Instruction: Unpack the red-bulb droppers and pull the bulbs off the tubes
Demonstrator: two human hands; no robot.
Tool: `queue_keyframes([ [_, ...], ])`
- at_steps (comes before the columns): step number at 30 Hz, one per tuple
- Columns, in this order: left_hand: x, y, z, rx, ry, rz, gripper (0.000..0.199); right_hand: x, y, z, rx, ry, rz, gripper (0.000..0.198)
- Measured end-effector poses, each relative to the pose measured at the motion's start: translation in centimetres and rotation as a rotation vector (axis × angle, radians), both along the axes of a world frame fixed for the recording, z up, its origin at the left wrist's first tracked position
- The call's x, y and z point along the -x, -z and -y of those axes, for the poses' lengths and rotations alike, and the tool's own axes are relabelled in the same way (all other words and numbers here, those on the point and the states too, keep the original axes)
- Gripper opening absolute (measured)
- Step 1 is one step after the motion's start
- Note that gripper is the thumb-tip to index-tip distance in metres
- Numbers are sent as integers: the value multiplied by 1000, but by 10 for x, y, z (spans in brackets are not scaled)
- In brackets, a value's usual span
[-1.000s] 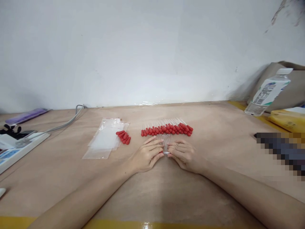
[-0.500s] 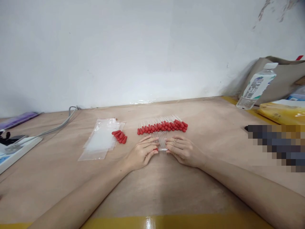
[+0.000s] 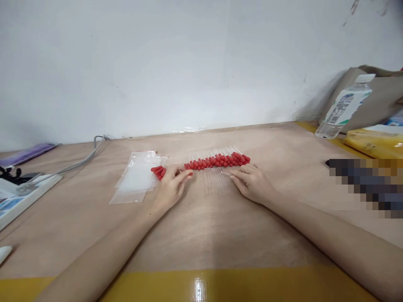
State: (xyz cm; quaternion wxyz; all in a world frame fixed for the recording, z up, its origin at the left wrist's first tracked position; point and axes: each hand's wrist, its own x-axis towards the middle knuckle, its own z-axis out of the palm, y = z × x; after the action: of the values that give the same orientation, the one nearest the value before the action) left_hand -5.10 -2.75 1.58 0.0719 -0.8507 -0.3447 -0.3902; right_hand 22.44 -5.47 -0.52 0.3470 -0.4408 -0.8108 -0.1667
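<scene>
The left hand (image 3: 170, 184) has thumb and fingertips pinching a small red rubber-looking bulb (image 3: 190, 173), just beside the left end of a long row of red, rounded bulbs with thin clear stems (image 3: 217, 161). That row lies across the middle of the brown tabletop (image 3: 189, 239), its stems pointing to the far edge.

On the near-edge side of the row, thin clear tubes (image 3: 215, 182) lie side by side between the hands. The right hand (image 3: 253, 184) is loosely bent, its fingertips beside the tubes' right side; whether its grip is pressed together or touches them, I cannot tell.

Left of the left hand, a small pile of loose red bulbs (image 3: 158, 172) partly overlaps flat, clear plastic bags (image 3: 132, 180). Toward the far right corner a clear plastic bottle with a white cap (image 3: 348, 105) leans against a grey-brown bag (image 3: 376, 98).
</scene>
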Motion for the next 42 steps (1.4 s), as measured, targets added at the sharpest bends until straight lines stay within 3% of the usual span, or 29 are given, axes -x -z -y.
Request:
queue_keyframes([
  [5, 36, -30, -10, 197, -328, 31, 24, 5, 1, 1, 36, 98, -15, 21],
  [9, 59, -49, -15, 359, -496, 19, 30, 8, 0, 3, 54, 126, -44, 12],
  [13, 69, -52, -18, 516, -497, 16, 31, 12, -1, 6, 63, 71, -29, 13],
  [20, 67, -41, -22, 621, -457, -41, 24, 15, -1, 9, 137, 41, 24, 24],
  [28, 64, -40, -23, 497, -527, -69, 20, 14, -4, 10, 180, 14, 41, 31],
  [32, 59, -34, -22, 295, -559, -80, 19, 14, -4, 11, 178, 11, 32, 33],
  [36, 41, -24, -18, 121, -489, -167, 20, 13, -3, 9, 175, 1, -2, 33],
  [42, 9, -19, -21, 152, -477, -289, 25, 11, 0, 3, 227, -16, -115, 30],
])
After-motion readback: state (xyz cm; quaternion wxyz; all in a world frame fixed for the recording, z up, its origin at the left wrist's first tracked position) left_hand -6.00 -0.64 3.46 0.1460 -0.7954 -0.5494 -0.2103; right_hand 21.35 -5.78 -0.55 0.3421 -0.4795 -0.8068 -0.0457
